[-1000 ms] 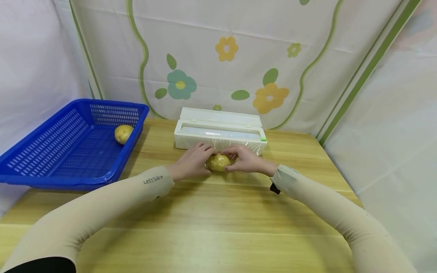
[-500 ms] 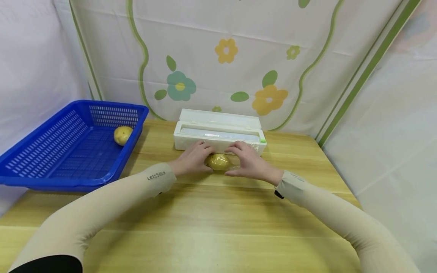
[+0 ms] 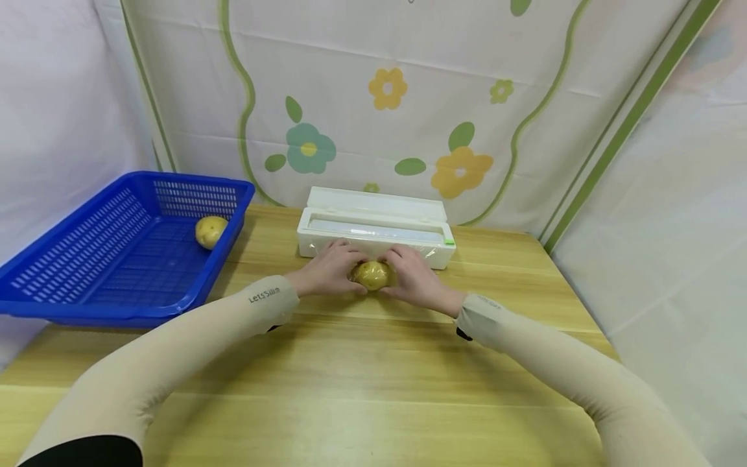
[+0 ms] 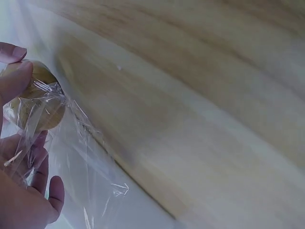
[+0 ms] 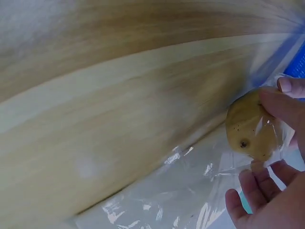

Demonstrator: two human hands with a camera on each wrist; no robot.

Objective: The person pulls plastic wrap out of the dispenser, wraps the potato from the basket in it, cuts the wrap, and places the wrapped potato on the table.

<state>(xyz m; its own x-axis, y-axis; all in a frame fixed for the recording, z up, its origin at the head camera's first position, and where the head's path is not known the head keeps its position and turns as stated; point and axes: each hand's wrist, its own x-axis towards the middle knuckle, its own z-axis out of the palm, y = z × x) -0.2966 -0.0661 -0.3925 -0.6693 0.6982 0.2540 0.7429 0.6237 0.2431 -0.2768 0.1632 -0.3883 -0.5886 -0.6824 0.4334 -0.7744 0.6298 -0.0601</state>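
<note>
A potato [image 3: 372, 275] wrapped in clear cling film [image 5: 181, 188] sits on the table in front of the white cling film dispenser [image 3: 376, 249]. My left hand [image 3: 334, 269] holds the potato's left side, thumb at the near side and fingers at the far side. From the right, my right hand [image 3: 415, 279] grips it the same way. In the left wrist view, film lies crumpled over the potato [image 4: 50, 112] and stretches away from it. The right wrist view shows my thumb and fingertips on the filmed potato [image 5: 250, 126]. The hands hide its two ends.
A blue plastic basket [image 3: 192, 301] stands at the left, with another potato [image 3: 211, 231] by its right wall. The dispenser's lid [image 3: 376, 202] is up, near the flowered cloth [image 3: 350, 84] behind the table. White cloth [image 3: 659, 240] hangs at the right.
My right hand drew back a little to the right off the potato, fingers spread, then came back to grip it. My left hand stayed at its left side.
</note>
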